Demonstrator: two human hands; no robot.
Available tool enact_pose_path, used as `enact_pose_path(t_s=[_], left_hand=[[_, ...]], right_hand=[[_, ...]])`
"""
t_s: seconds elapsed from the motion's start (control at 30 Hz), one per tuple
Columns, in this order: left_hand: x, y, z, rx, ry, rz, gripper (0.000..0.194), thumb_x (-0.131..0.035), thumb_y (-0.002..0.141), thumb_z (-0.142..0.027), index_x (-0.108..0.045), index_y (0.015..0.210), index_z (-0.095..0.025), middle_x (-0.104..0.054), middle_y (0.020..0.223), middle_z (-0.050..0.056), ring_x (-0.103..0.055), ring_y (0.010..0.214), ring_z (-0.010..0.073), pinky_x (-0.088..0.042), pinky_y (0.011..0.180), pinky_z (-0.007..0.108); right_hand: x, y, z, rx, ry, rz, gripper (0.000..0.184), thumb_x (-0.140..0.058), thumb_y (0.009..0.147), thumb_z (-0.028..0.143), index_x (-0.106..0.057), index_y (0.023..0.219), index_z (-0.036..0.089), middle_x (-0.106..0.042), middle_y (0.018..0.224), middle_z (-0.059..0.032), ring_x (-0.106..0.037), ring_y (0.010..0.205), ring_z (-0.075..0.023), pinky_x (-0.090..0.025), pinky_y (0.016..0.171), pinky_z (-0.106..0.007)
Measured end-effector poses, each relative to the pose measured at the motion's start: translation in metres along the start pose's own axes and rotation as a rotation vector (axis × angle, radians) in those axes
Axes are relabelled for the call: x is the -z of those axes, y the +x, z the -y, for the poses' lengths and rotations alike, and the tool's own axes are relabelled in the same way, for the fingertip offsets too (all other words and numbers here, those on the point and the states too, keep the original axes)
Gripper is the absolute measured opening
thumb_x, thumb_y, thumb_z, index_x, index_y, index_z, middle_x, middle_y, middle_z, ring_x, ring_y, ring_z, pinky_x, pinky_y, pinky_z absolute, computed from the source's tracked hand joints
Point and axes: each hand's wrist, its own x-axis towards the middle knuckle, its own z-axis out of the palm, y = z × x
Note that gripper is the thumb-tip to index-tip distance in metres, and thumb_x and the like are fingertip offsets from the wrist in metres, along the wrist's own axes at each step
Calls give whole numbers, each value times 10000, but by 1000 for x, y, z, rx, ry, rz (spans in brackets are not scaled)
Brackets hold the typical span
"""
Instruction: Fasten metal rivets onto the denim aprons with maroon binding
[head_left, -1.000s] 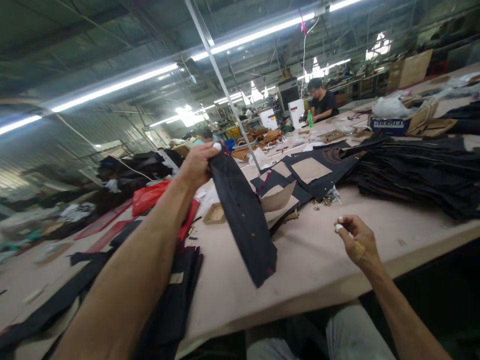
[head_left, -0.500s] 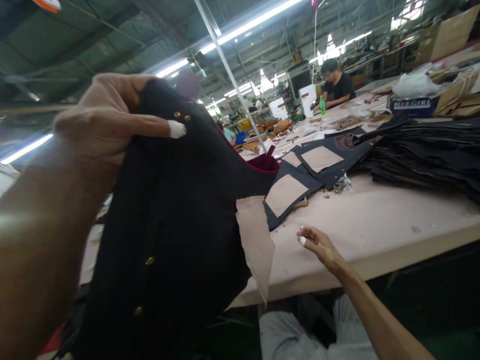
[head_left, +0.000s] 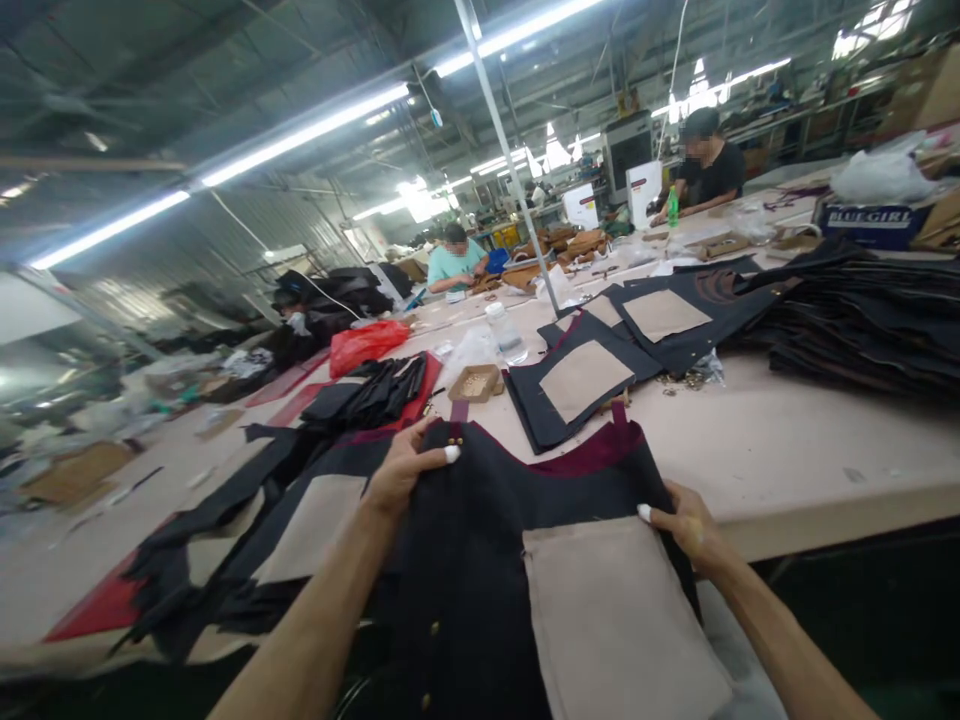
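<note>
A dark fabric panel (head_left: pixel 480 560) with burgundy edging, gold-coloured studs and a sewn-on beige patch (head_left: pixel 615 610) hangs between my hands at the table's front edge. My left hand (head_left: pixel 412 460) pinches its upper left corner, close to two small studs. On the right edge, beside the patch, my right hand (head_left: pixel 682 520) has its thumb in front and its fingers behind the cloth. Both thumbs wear white tip covers. Just beyond, similar dark panels with beige patches (head_left: pixel 585 380) lie on the table.
Dark panels are stacked at the right (head_left: pixel 877 320), and more lie at the left (head_left: pixel 322 520). A small box of tiny parts (head_left: pixel 474 384), a clear bottle (head_left: pixel 506 335) and loose metal fittings (head_left: pixel 686 380) are on the table. Two people (head_left: pixel 456 262) (head_left: pixel 709 170) sit farther back.
My left hand has lowered the panel from high on the left toward the middle. My right hand, empty before, now grips its right edge. The view has turned left.
</note>
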Motion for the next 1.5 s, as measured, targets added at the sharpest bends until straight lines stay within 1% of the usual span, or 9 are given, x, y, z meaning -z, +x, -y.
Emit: enact_pose_path(t_s=[0.17,0.33,0.47,0.57,0.63,0.77,0.87,1.1,1.5], left_hand=[[14,39,114,112,256,-117,394,-826,554,-223,-579,853,-151,-642,736,1,-647,691,189,-554,685,329],[-21,36,177,-220,923,-364,383,-688,714,-160,-579,1081,-160,-627,1111,124,-578,1130,289,-466,1017,472],[-63,4,222,-375,981,-65,370,-546,895,-221,-559,1265,-206,-563,1359,112,-485,1333,252,-408,1138,456],[-76,-6,246,-318,1015,-44,422,-504,935,-254,-534,1352,-195,-506,1469,103,-407,1426,250,-360,1194,478],[-77,-6,252,-287,1031,-67,442,-492,941,-256,-526,1377,-187,-482,1503,103,-388,1444,252,-353,1204,483],[-71,-3,252,-292,1037,-55,485,-504,928,-241,-507,1411,-203,-464,1529,92,-376,1457,249,-358,1206,488],[-68,-3,252,-293,1046,-60,482,-490,933,-238,-507,1413,-196,-446,1547,90,-368,1465,244,-347,1213,484],[-63,-3,256,-294,1057,-78,496,-495,923,-239,-513,1417,-200,-446,1550,83,-353,1476,247,-332,1221,476],[-63,-4,253,-311,1059,-104,475,-499,924,-248,-544,1394,-195,-474,1532,84,-388,1456,255,-352,1211,484]], right_hand=[[17,4,-38,8,-468,-187,388,-649,762,378,-647,1079,154,-729,961,-115,-687,915,-313,-538,827,-424],[2,-3,-29,130,-1134,-453,528,-603,809,280,-545,1314,137,-618,1151,-218,-635,974,-368,-485,833,-490],[-16,14,-9,275,-1288,-395,559,-568,791,161,-524,1347,124,-555,1230,-236,-544,1108,-402,-440,920,-533],[-38,47,6,433,-1236,-203,564,-523,825,142,-498,1388,108,-531,1321,-233,-485,1225,-387,-401,1030,-535],[-59,71,10,553,-1220,1,589,-509,858,158,-462,1444,124,-459,1461,-211,-385,1364,-370,-314,1134,-534],[-92,117,-4,644,-1200,631,617,-500,926,249,-392,1533,236,-366,1599,-95,-248,1494,-300,-217,1204,-517],[-90,151,-22,594,-1218,852,624,-486,956,308,-354,1562,247,-305,1636,-85,-199,1520,-301,-146,1214,-550],[-61,213,-33,566,-1283,818,629,-404,1014,410,-288,1592,190,-340,1611,-144,-316,1477,-297,-192,1204,-501],[-59,251,-34,500,-1398,656,632,-383,1007,406,-317,1577,142,-369,1590,-170,-343,1460,-309,-235,1196,-510]])
